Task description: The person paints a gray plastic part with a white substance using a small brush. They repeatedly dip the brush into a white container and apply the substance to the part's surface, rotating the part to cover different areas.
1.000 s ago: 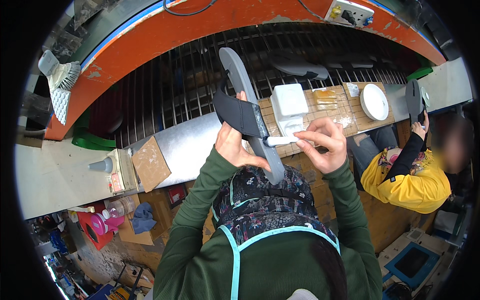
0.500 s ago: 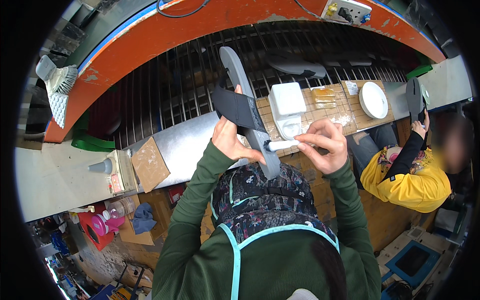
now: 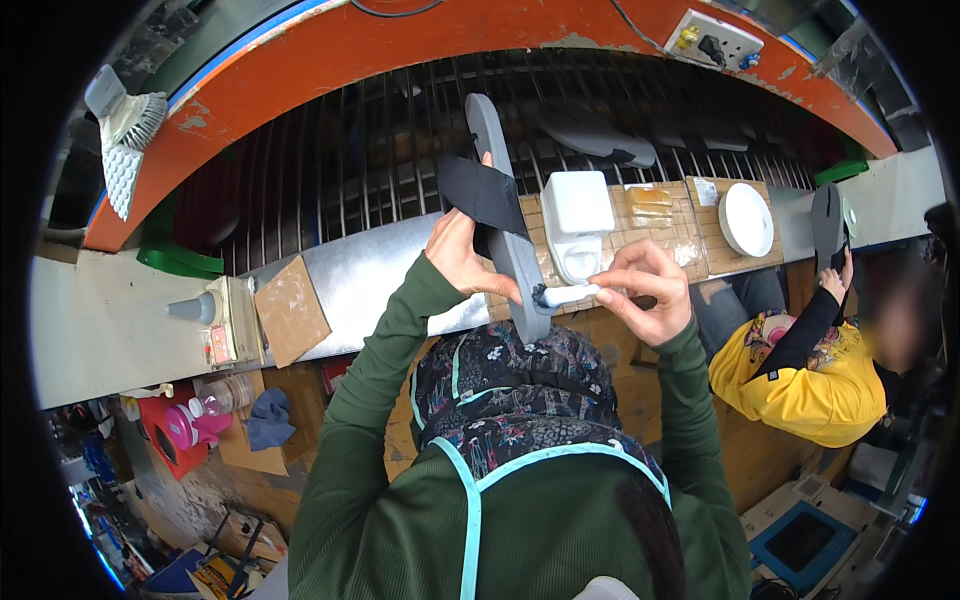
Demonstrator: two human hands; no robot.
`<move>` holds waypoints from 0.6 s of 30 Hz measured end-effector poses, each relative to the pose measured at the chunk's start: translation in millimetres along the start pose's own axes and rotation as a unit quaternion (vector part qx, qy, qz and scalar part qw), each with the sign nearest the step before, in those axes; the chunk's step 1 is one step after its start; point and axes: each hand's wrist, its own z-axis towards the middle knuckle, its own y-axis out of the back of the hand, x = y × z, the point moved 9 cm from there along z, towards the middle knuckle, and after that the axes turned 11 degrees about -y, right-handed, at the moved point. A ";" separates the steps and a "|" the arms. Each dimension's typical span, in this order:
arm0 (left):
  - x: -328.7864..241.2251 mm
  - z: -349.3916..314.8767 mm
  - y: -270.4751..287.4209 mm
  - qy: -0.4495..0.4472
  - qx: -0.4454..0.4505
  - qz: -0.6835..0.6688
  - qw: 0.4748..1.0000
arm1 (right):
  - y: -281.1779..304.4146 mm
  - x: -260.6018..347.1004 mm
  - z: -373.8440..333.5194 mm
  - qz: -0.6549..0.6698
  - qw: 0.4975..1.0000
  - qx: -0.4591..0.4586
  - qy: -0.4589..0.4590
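Observation:
My left hand (image 3: 462,262) grips a grey slide sandal (image 3: 511,262) by its sole, with the fingers up by its wide black strap (image 3: 482,194) and the thumb at the near end. The sandal is held on edge, lengthwise away from me. Between the thumb and fingers of my right hand (image 3: 655,298) is a small white-handled brush (image 3: 572,294). Its dark bristles touch the edge of the sole near the close end. Just beyond the brush stands a white plastic dispenser (image 3: 578,205) with a round cup at its front.
A yellowish block (image 3: 650,207) and a white bowl (image 3: 746,219) rest on brown boards to the right. Metal rollers (image 3: 370,150) run behind, carrying more grey soles (image 3: 600,135). A co-worker in yellow (image 3: 800,380) sits at right, holding another sandal (image 3: 827,225). Cardboard (image 3: 291,310) lies left.
The sandal has turned slightly, its far end swinging right and its near end left. The brush stays against the sole's edge. The whole view has shifted a little.

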 end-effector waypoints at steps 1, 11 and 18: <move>4.4 -0.9 -0.5 0.020 -0.004 -0.026 0.999 | 0.2 0.3 0.5 0.002 1.000 -0.001 0.001; 29.1 -5.9 -5.8 0.030 -0.043 -0.085 0.995 | 1.6 4.4 7.2 0.029 0.999 -0.011 -0.021; 48.0 -21.6 -19.2 0.195 -0.082 -0.263 0.941 | 5.4 17.1 16.8 -0.029 0.999 -0.013 0.042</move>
